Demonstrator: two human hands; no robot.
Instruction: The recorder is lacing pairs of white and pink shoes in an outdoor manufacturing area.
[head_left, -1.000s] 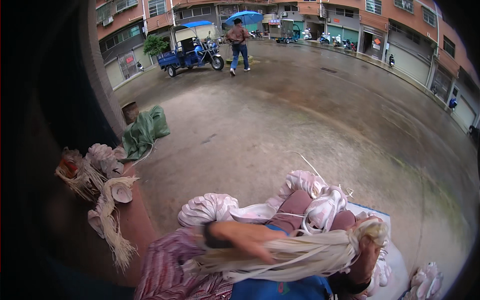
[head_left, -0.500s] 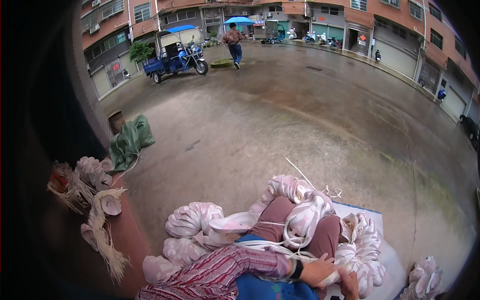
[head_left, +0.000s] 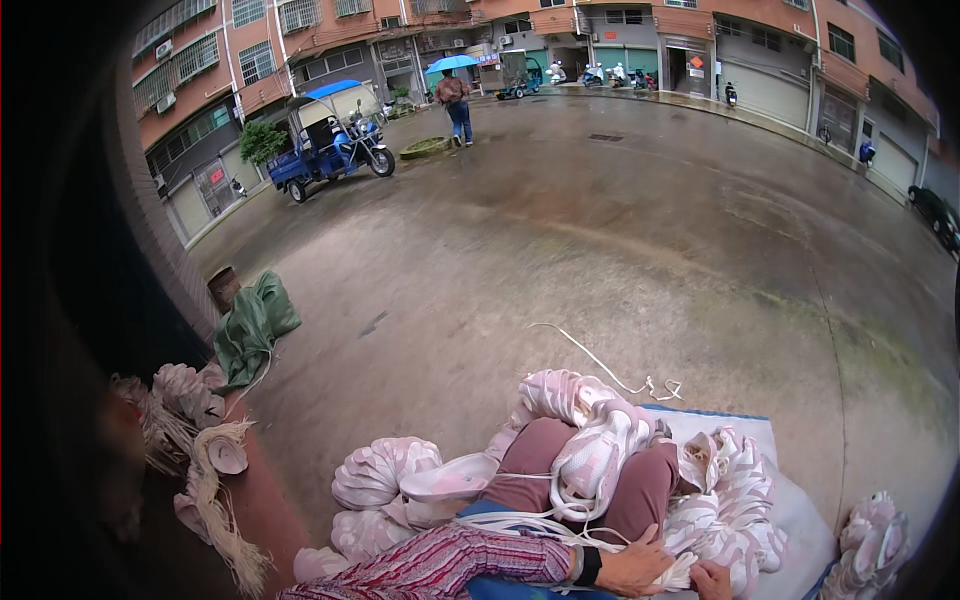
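Observation:
My left hand [head_left: 632, 566], below a striped sleeve and a black wristband, is closed around white laces [head_left: 678, 571] beside my right knee. At the lower edge my right hand [head_left: 712, 579] pinches the other side of these laces; part of it is cut off. On my lap, between the knees, rests a pink-and-white shoe upper [head_left: 603, 447] with a white lace threaded in it. More long white laces [head_left: 530, 522] lie across my blue apron [head_left: 490, 588]. Stacked pink-and-white uppers [head_left: 386, 472] stand left of my legs, and another stack [head_left: 728, 510] is close to my hands.
A pale sheet [head_left: 790, 500] lies under the right stack, with further uppers [head_left: 868, 548] beyond it. At left, pale cords [head_left: 222, 510] and uppers sit on a reddish ledge near a green sack [head_left: 256, 325]. A blue three-wheeler [head_left: 330, 150] and a person with an umbrella [head_left: 453, 105] are far off.
My hands have drawn slightly apart, showing more of the white laces between them. My view has shifted a little. The distant person has moved slightly farther off.

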